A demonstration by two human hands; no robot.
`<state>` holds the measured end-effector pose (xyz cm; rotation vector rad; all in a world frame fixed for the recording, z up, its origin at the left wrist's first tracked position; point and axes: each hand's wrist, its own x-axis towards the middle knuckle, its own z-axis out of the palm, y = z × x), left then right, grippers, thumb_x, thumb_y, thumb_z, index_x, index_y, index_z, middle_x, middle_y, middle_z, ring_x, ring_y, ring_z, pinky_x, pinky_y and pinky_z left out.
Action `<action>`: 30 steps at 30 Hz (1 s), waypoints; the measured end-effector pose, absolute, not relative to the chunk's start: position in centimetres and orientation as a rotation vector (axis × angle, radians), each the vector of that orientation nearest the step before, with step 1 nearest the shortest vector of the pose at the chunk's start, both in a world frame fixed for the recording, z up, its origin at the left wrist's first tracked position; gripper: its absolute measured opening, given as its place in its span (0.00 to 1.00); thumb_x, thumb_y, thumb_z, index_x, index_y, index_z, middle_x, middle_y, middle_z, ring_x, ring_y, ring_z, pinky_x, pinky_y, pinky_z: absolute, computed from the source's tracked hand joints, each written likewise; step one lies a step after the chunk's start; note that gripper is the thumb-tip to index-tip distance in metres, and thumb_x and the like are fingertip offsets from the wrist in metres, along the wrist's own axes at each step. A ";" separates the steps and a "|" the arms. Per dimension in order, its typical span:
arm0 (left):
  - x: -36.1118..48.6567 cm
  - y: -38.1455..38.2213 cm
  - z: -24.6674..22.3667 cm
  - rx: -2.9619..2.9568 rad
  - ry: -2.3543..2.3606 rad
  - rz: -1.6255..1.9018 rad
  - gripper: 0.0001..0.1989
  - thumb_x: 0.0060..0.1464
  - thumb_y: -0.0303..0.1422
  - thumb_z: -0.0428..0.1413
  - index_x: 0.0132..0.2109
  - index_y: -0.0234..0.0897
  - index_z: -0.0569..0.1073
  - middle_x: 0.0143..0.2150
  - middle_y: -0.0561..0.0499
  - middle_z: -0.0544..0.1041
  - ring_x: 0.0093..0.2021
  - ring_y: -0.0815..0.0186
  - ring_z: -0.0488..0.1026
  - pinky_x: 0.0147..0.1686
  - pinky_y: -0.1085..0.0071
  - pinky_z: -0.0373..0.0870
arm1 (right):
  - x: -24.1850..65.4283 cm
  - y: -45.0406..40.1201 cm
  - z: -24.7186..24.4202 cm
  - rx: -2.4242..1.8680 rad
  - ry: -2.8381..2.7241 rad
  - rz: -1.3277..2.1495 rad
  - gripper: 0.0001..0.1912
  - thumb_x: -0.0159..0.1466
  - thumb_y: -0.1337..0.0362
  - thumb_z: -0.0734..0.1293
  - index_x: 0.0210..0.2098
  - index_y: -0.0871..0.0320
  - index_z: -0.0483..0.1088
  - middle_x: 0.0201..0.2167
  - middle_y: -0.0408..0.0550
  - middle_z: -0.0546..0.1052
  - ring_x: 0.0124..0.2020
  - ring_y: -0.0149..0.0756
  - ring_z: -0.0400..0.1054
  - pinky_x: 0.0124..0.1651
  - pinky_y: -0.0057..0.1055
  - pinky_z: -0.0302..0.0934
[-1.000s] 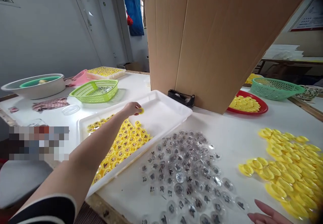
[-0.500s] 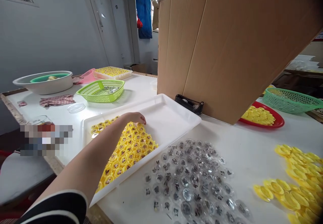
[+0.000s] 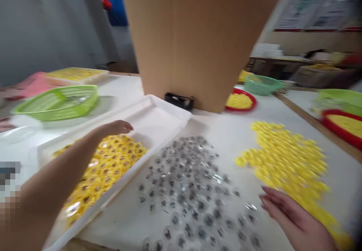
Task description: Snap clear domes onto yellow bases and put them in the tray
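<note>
Over the white tray (image 3: 158, 115), my left hand (image 3: 120, 126) is closed, its fingers curled downward at the edge of the packed yellow round pieces (image 3: 113, 156) with printed centres. Whatever its fingertips hold, if anything, is hidden. My right hand (image 3: 294, 217) is at the lower right, thumb and fingers drawn together in a pinch, between loose yellow pieces (image 3: 288, 156) and scattered clear discs (image 3: 192, 183) with dark prints. Blur keeps me from seeing anything in that pinch.
A tall cardboard sheet (image 3: 192, 43) stands behind the tray, with a black tape dispenser (image 3: 179, 101) at its foot. Around are a lime-green basket (image 3: 56, 104), a red plate (image 3: 254, 102) of yellow pieces and a green basket (image 3: 263, 85).
The view has turned right, so things appear farther left. My right hand has come into view at the lower right. My left hand remains over the tray beside the yellow pieces.
</note>
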<state>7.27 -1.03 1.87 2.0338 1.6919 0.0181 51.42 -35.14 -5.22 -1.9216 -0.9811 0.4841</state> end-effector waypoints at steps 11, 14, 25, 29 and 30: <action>18.1 -16.3 4.5 2.336 1.067 0.400 0.13 0.50 0.45 0.54 0.42 0.51 0.75 0.41 0.57 0.77 0.35 0.66 0.72 0.32 0.74 0.66 | 54.8 -27.7 -3.9 -2.323 -1.583 0.034 0.15 0.58 0.68 0.65 0.45 0.55 0.70 0.40 0.49 0.70 0.39 0.37 0.68 0.38 0.30 0.60; 21.4 -20.4 1.7 2.211 0.859 0.368 0.11 0.53 0.41 0.53 0.42 0.50 0.76 0.42 0.52 0.77 0.38 0.64 0.73 0.34 0.72 0.68 | 54.4 -25.4 -4.2 -2.338 -1.642 0.072 0.14 0.57 0.68 0.66 0.44 0.55 0.71 0.39 0.50 0.70 0.38 0.37 0.67 0.37 0.29 0.58; 29.2 -24.5 -3.0 0.827 0.750 0.513 0.22 0.57 0.41 0.52 0.57 0.41 0.62 0.47 0.43 0.72 0.36 0.65 0.75 0.40 0.65 0.72 | 47.6 -28.4 0.1 -2.015 -1.881 0.279 0.08 0.55 0.62 0.69 0.35 0.54 0.71 0.33 0.41 0.68 0.31 0.28 0.65 0.35 0.26 0.58; 30.1 -24.7 -3.5 0.644 0.601 0.517 0.14 0.54 0.35 0.56 0.46 0.33 0.71 0.37 0.46 0.74 0.33 0.70 0.74 0.36 0.74 0.72 | 45.4 -29.6 1.0 -1.746 -1.955 0.443 0.09 0.56 0.66 0.69 0.38 0.54 0.71 0.32 0.40 0.68 0.30 0.28 0.64 0.33 0.26 0.59; 29.9 -24.6 -3.7 0.650 0.609 0.525 0.13 0.53 0.34 0.57 0.44 0.31 0.72 0.36 0.46 0.74 0.32 0.70 0.74 0.35 0.75 0.72 | 45.5 -29.8 0.8 -1.731 -1.942 0.464 0.09 0.57 0.66 0.69 0.39 0.54 0.71 0.33 0.41 0.68 0.30 0.28 0.65 0.33 0.26 0.59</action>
